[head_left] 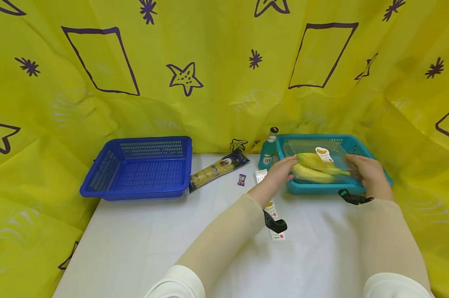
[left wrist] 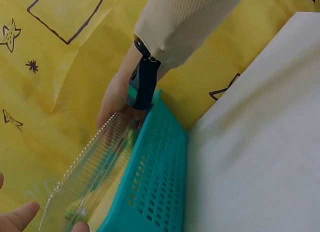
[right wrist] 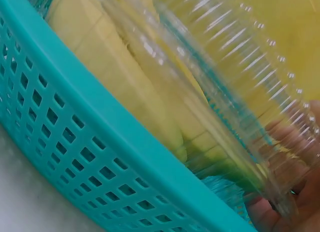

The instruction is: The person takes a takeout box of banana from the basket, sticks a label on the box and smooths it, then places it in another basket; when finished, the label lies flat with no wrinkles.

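Note:
A clear plastic box (head_left: 300, 147) of bananas (head_left: 313, 176), with a banana sticker (head_left: 323, 154) on its lid, sits tilted in the opening of the teal basket (head_left: 310, 191). My left hand (head_left: 280, 171) grips its left end, and my right hand (head_left: 367, 171) holds the right end. In the left wrist view, left fingers (left wrist: 22, 217) reach the box's ridged edge. The right wrist view catches right-hand fingers (right wrist: 292, 167) at a box corner, partly seen through the plastic. Whether the box touches the basket's floor is hidden.
A teal bottle (head_left: 267, 151) stands left of the teal basket. A yellow food packet (head_left: 218, 169) leans by a blue basket (head_left: 135, 193), near a small purple sachet (head_left: 241, 179). A strip of stickers (head_left: 278, 234) lies under my left forearm. Yellow curtain surrounds the white table (head_left: 142, 248).

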`<action>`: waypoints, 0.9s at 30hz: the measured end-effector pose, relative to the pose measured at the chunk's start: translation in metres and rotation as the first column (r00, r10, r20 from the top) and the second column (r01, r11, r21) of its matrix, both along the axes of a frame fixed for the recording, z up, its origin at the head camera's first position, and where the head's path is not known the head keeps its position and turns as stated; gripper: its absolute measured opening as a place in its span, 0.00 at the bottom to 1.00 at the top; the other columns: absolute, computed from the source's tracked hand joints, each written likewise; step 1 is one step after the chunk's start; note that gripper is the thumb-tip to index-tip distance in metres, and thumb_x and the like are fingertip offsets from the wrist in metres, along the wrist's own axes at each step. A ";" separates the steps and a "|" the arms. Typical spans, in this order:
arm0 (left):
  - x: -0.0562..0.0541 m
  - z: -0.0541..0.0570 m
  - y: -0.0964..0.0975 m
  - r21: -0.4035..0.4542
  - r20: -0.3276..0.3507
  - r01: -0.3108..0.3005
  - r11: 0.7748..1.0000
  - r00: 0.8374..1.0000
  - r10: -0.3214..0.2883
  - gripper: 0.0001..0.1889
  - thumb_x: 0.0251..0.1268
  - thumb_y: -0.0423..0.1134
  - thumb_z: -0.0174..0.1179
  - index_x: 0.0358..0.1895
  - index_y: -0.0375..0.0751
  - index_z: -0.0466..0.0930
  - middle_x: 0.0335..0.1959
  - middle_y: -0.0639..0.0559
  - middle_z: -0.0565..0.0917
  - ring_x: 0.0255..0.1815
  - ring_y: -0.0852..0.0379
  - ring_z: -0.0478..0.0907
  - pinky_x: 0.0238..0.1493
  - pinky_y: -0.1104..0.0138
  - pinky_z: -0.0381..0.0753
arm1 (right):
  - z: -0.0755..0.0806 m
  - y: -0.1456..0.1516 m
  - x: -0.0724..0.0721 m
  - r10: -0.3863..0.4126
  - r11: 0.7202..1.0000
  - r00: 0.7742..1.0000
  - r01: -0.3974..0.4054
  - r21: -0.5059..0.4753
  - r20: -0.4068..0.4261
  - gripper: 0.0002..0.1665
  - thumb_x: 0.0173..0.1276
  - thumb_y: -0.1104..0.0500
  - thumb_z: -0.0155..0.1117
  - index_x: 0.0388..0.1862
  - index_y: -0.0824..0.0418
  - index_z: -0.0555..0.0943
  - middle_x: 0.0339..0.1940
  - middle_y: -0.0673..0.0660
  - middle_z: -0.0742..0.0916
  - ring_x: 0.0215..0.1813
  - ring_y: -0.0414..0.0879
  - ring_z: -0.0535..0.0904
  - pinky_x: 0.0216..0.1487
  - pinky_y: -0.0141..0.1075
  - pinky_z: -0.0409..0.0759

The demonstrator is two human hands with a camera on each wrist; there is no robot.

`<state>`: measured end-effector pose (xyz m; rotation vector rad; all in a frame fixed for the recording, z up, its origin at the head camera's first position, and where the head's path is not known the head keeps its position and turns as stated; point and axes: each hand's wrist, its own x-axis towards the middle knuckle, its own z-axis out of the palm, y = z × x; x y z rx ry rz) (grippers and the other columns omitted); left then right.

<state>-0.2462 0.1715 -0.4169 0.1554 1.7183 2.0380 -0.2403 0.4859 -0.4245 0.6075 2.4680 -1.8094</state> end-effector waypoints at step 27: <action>0.010 0.008 0.030 0.167 0.257 -0.138 0.976 0.962 0.092 0.35 0.66 0.54 0.58 0.72 0.41 0.67 0.79 0.49 0.57 0.81 0.46 0.52 0.79 0.50 0.56 | 0.001 -0.003 0.003 -0.038 0.928 0.996 0.003 0.373 0.086 0.41 0.75 0.38 0.48 0.70 0.70 0.70 0.32 0.38 0.79 0.27 0.30 0.78 0.33 0.31 0.80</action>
